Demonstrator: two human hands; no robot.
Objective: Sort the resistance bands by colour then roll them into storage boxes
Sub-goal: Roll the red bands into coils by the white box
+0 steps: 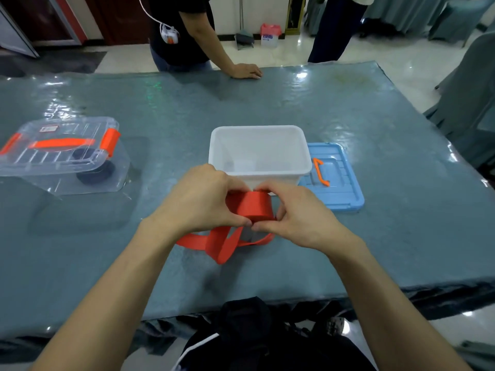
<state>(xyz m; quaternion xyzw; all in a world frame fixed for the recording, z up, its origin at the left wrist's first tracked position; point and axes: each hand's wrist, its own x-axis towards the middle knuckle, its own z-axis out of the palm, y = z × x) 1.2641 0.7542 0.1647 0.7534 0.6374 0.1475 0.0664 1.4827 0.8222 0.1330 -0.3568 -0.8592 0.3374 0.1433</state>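
Note:
A red resistance band (250,206) is partly wound into a thick roll above the table, just in front of the open white storage box (258,131). My left hand (203,202) grips the roll's left side and my right hand (297,212) grips its right side, thumbs meeting at the front. The band's loose tail hangs below the roll and loops on the table. At the left stands a closed clear box (34,167) with red latches and dark rolled bands inside.
The white box's blue lid (340,188) with an orange handle lies flat to its right. Another person's hand (246,70) rests on the far table edge. The table has a glossy teal cover (294,103). Draped chairs stand at the right.

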